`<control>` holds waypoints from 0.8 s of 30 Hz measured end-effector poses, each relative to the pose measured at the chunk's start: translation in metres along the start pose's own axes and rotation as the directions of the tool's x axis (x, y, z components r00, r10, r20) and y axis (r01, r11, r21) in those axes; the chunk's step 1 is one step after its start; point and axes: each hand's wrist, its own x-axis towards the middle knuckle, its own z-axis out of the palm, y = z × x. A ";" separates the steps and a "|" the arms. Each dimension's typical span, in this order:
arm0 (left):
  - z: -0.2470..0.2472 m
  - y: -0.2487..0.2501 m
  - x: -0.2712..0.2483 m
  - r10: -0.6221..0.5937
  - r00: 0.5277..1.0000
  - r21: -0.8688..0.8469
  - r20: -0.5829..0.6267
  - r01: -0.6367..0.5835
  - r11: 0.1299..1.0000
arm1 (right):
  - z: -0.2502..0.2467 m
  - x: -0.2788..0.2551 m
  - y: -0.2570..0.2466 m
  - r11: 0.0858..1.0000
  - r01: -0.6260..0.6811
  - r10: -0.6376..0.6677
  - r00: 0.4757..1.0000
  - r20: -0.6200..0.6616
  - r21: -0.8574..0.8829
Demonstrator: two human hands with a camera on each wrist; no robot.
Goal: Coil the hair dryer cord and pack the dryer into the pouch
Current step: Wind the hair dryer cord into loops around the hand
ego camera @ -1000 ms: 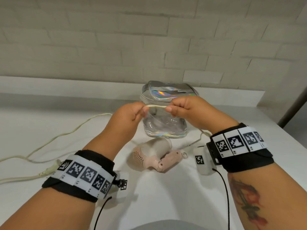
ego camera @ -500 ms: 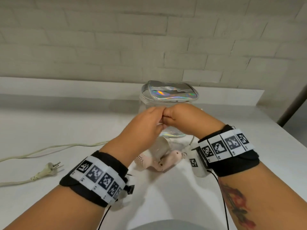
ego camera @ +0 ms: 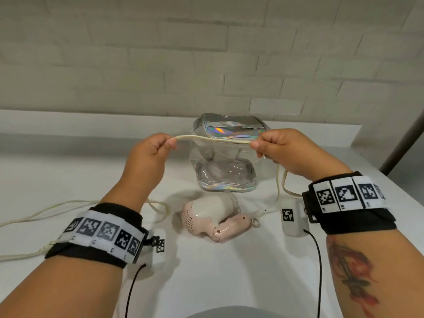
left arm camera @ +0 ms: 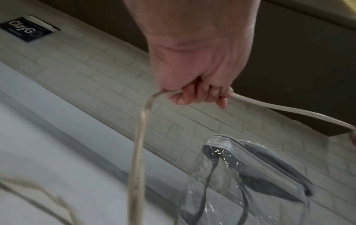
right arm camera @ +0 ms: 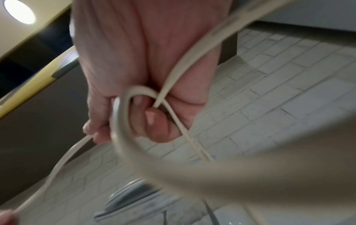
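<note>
A pink and white hair dryer (ego camera: 212,215) lies on the white counter. Behind it stands a clear pouch (ego camera: 226,157) with a holographic silver top. A stretch of the cream cord (ego camera: 211,139) hangs taut between my two hands above the dryer. My left hand (ego camera: 153,149) grips the cord in a fist, with the cord (left arm camera: 138,137) dropping from it to the counter. My right hand (ego camera: 278,146) grips the cord together with a loop (right arm camera: 123,115) gathered in its fingers. The pouch (left arm camera: 248,179) also shows in the left wrist view.
Loose cord (ego camera: 46,211) trails across the counter (ego camera: 68,171) to the left, with the plug end partly hidden behind my left wristband. A brick wall (ego camera: 206,53) and a low ledge close off the back. The counter's right edge runs past my right wrist.
My hands met in front of the pouch half a second ago. They have since drawn apart, stretching a new length of cord between them. The loose cord on the left has slid nearer.
</note>
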 end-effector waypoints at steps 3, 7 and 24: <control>0.006 0.000 -0.003 -0.034 0.997 0.193 0.074 0.019 0.981 | 0.005 0.002 -0.001 0.999 -0.001 0.001 1.000 0.013 -0.039; 0.025 0.022 -0.016 0.279 0.937 0.258 0.212 -0.329 0.908 | 0.014 0.003 -0.013 0.981 0.070 -0.053 0.994 0.095 -0.181; 0.030 0.011 0.007 -0.057 0.994 -0.208 -0.090 0.037 0.978 | 0.030 -0.004 0.002 0.996 -0.062 0.053 0.991 0.126 0.065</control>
